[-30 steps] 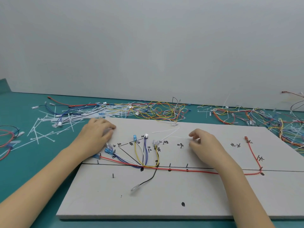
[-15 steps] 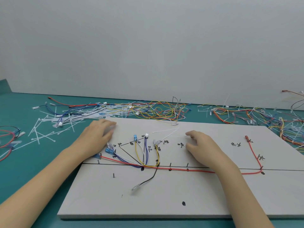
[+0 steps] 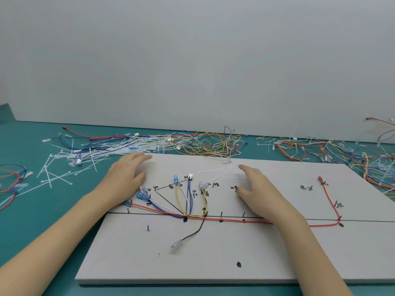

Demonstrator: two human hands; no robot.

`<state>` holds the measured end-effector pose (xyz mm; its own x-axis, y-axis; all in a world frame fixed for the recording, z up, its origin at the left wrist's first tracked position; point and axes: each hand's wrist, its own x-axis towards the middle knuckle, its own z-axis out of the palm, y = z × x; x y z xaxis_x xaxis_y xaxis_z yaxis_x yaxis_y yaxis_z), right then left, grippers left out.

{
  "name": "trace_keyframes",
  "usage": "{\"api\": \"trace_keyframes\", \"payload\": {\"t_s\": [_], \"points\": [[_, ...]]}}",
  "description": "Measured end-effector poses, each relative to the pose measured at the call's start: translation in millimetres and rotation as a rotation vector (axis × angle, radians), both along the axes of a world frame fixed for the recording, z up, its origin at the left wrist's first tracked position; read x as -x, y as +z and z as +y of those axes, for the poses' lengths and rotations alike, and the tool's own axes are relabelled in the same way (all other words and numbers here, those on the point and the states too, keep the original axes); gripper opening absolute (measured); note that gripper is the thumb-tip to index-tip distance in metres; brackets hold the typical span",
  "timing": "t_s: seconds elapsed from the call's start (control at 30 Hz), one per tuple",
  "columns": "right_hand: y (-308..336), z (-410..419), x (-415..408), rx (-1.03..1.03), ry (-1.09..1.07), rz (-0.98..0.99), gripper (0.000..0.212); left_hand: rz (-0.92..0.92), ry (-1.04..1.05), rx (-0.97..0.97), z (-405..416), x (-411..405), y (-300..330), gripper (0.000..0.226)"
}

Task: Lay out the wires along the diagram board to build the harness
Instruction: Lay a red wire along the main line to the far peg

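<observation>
Both hands flat-ish on the diagram board (image 3: 267, 248), fingers relaxed and straight, holding nothing: left hand (image 3: 126, 178) near the far-left corner, right hand (image 3: 256, 189) mid-board beside the loose white cable ties (image 3: 215, 170). Harness partly laid: red wire (image 3: 235, 221) along the main drawn line and up to its terminal at right, yellow wires (image 3: 179, 199), blue wires (image 3: 190, 195) and black wire (image 3: 196, 229) branching from the junction near the black dot. Spare wires (image 3: 209, 144) piled on the desk (image 3: 53, 210) just beyond the far edge; more at right. Likely next: reach for another wire or a tie. Worth picking by colour against the handwritten labels, seating the terminal on its mark first, then running the wire down to the trunk and along it. Keep the laid bundle pinned with one hand while routing; loose branches shift easily. Avoid dragging a forearm across the red wire.
</observation>
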<state>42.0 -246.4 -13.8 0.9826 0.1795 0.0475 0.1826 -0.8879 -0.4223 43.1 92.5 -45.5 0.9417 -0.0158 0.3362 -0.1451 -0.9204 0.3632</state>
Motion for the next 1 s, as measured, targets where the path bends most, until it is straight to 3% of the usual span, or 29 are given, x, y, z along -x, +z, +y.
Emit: {"api": "trace_keyframes", "payload": {"t_s": [0.07, 0.37, 1.0], "points": [[0.2, 0.3, -0.3, 0.048, 0.010, 0.001, 0.047, 0.017, -0.015, 0.027, 0.3, -0.4, -0.1, 0.039], [-2.5, -0.2, -1.5, 0.051, -0.023, -0.016, 0.054, 0.004, 0.015, -0.032, -0.4, -2.5, -1.3, 0.036], [-0.8, -0.9, -0.6, 0.104, 0.004, 0.018, 0.041, 0.032, -0.041, 0.019, 4.0, -3.4, -5.6, 0.032]]}}
